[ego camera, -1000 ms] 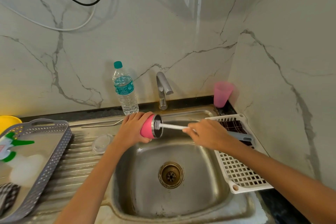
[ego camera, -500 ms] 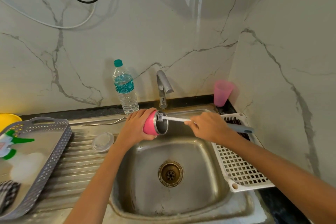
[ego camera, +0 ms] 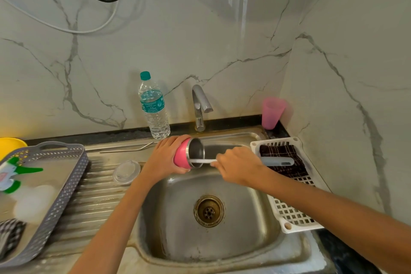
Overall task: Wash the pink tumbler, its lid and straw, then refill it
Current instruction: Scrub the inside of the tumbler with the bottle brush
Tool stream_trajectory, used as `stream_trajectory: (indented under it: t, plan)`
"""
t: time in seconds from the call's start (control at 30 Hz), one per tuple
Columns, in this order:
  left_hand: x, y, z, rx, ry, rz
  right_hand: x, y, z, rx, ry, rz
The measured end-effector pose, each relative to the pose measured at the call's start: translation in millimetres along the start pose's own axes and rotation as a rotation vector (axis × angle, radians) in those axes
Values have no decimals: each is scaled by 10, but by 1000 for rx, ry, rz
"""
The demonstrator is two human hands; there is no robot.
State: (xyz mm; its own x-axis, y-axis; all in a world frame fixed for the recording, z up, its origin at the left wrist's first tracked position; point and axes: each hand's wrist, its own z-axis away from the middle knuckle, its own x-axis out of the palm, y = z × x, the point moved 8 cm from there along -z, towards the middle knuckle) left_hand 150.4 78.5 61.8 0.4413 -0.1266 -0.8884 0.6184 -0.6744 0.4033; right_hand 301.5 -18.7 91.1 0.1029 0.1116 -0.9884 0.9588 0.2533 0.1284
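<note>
1. A clear round plastic lid (ego camera: 126,172) and a thin bent metal straw (ego camera: 126,150) are shown on the ribbed draining board left of the stainless steel sink basin (ego camera: 173,218), the straw along the board's back edge. Either could be swept off by the left forearm passing just beside them.
2. A pink steel-lined tumbler (ego camera: 182,158) is held on its side over the basin's back-left corner, with the fingers of the left hand (ego camera: 164,158) curled around its body. If wet, it could be twisted loose and dropped.
3. A long bottle brush with a white shaft and grey handle (ego camera: 275,161) is gripped by the right hand (ego camera: 238,165), fingers closed round the shaft. A hard stroke could flick water outward.
4. A grey perforated plastic tray (ego camera: 66,184) is cut off at the left edge, its contents blurred.
5. The brush head is hidden inside the tumbler; soap or water there cannot be made out.
</note>
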Motion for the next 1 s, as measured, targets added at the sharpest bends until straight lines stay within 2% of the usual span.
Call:
stream_trajectory:
  t: [0.1,0.27,0.37,0.47,0.67,0.87,1.0]
  plan:
    - [59,-13,37,4,-11,15,-147,-26,-22,-40,24,15]
    - [83,33,11,55,-50,-52,-40,188,-110,121,-4,-31]
    - [130,21,-12,55,-69,-64,75,-53,-47,42,-54,-23]
    - [157,1,-12,32,-51,-30,-34,-51,-57,-8,1,-32]
    - [177,163,-112,67,-79,-16,192,298,-101,179,-42,-160]
    - [222,118,-160,84,-73,-76,18,170,-10,59,29,-127]
    - [246,137,-171,110,-104,-84,134,409,-84,186,-17,-199]
